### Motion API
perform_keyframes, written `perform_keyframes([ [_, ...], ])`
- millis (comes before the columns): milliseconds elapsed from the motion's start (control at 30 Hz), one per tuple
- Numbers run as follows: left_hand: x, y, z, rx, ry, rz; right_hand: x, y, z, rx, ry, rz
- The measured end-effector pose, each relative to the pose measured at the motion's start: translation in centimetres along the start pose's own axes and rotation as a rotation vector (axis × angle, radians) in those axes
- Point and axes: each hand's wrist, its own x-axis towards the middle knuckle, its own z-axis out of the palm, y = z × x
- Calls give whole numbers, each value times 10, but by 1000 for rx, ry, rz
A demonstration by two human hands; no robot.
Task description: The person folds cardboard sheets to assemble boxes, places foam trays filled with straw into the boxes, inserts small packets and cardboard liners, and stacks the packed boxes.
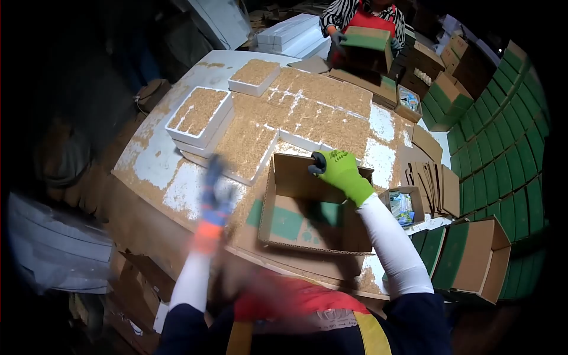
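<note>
An open cardboard box with green patches stands at the near side of the table. My right hand, in a green glove with dark fingertips, is closed on the box's far rim. My left hand, in a blue and orange glove, is smeared by motion to the left of the box, apart from it; its fingers cannot be made out. Beyond the box lie white trays filled with brown grainy material. Stacked white trays with the same filling sit at the left.
A co-worker in a red apron holds another cardboard box across the table. Small boxes of packets and cardboard pieces lie at the right. Green boxes are stacked beyond. An open green box stands near my right arm.
</note>
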Motion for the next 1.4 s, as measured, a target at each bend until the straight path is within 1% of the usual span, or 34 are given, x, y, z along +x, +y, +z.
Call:
perform_keyframes([
  [67, 8, 17, 27, 206, -61, 35, 3, 1, 3, 142, 126, -50],
  [100, 16, 23, 44, 310, -415, 28, -1, -1, 5, 301, 241, -98],
  [167, 21, 10, 44, 247, -401, 25, -35, -9, -42, 470, 565, -197],
  [200, 27, 1, 44, 196, -387, 3, -67, -5, -68, 228, 688, -82],
  [233, 22, -2, 41, 145, -318, -20, -97, 8, -77, 403, 685, 52],
  [333, 16, -8, 47, 100, -231, -36, -175, -12, -86, 170, -95, -174],
  [400, 16, -16, 61, 7, -175, -67, -171, -58, -56, 201, -196, -210],
  [433, 30, -15, 47, -77, -295, -95, -164, -48, -34, 259, -280, -175],
  [467, 33, -30, 43, -322, -344, -151, -143, -32, -23, 305, -346, -147],
  [533, 44, -13, 9, -1434, -206, -581, -99, -12, -26, 596, -579, 21],
  [567, 51, -13, 13, -1085, -329, -562, -91, -6, -15, 573, -584, 47],
  [600, 43, 5, 19, -280, -288, -239, -86, -1, -8, 532, -570, 9],
  [633, 43, 11, 27, -23, -323, -192, -81, 4, -6, 566, -371, -77],
  [667, 45, 11, 35, 238, -337, -151, -70, 24, -2, 707, 124, -336],
  [700, 32, 3, 56, 298, -272, -141, -67, 4, -56, 809, 241, -91],
  [733, 32, 7, 53, 298, -286, -147, -43, 28, -64, 878, 464, -27],
  [767, 36, 13, 46, 294, -148, -151, -20, 52, -71, 930, 692, 28],
  [800, 35, 20, 41, 284, -9, -159, -24, 66, -35, 943, 687, 37],
  [867, 30, 26, 32, 340, 86, -137, -37, 77, 22, 535, 41, 261],
  [900, 26, 29, 30, 396, 248, -297, -66, 37, 22, -35, 233, 69],
  [933, 25, 30, 33, 440, 418, -477, -82, 34, 37, 62, 244, 97],
  [967, 14, 23, 50, 440, 276, -757, -97, 31, 52, 159, 257, 125],
  [1000, 1, 4, 72, 56, 7, -1158, -103, 22, 32, 323, 259, 297],
  [1033, 12, 4, 56, -67, -196, -1192, -112, 31, 39, 486, 369, 495],
  [1067, 21, 11, 41, -195, -397, -1219, -119, 57, 36, 645, -64, 719],
  [1100, 13, 18, 41, -184, -369, -1251, -126, 60, 17, 842, -255, 771],
  [1167, 6, 29, 44, -85, -110, -837, -139, 67, -20, 1134, -690, 920],
  [1200, 17, 48, 13, -105, -155, -740, -140, 45, -49, 1589, -766, 755],
  [1233, 10, 41, 15, -49, -56, -509, -150, 42, -38, 1756, -723, 724],
  [1267, 2, 36, 18, 5, 41, -277, -165, 33, -12, 1708, -495, 780],
  [1300, 1, 32, 7, -133, 52, -236, -173, 17, 10, 1717, -300, 738],
  [1333, -5, 25, 7, -499, 54, -441, -188, 9, 35, 1729, -127, 735],
  [1367, -6, 14, 7, -480, 103, -441, -207, 22, 93, 1236, -48, 647],
  [1400, -7, 6, 4, -457, -3, -650, -216, 32, 137, 913, -73, 639],
])
